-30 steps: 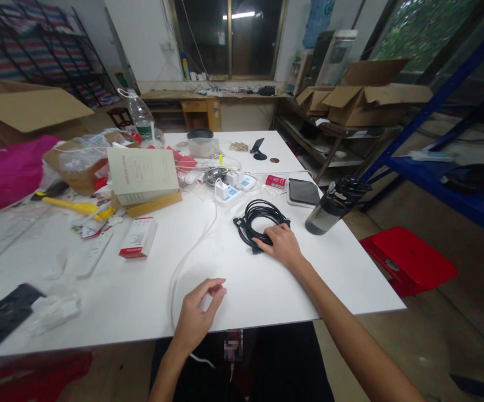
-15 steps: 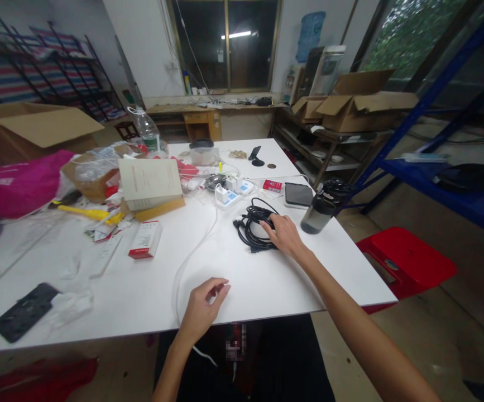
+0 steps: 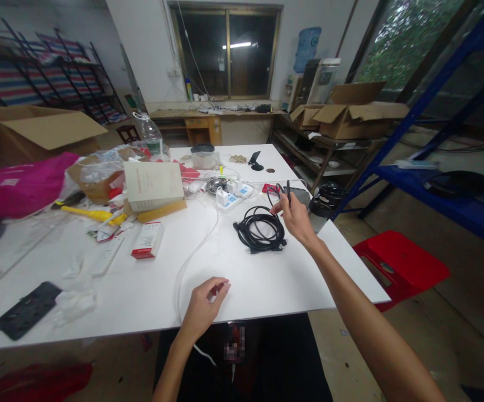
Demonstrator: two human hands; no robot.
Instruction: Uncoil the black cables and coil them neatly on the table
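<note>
Right hand [image 3: 297, 216] is pinching a cable [image 3: 288, 191] beside the coil [image 3: 253, 239] — presumably avoiding tangles — left hand [image 3: 202, 306] is loosely cupping air.

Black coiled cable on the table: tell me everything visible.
The black coiled cable looks thin, smooth and rubbery, wound in loose, overlapping loops lying on the white table. Dark connectors stick out around its edge. The right hand holds a raised black strand beside it; whether that joins the coil is unclear.

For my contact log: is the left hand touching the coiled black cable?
No, the left hand is by the near edge of the table, apart from the coiled black cable.
</note>
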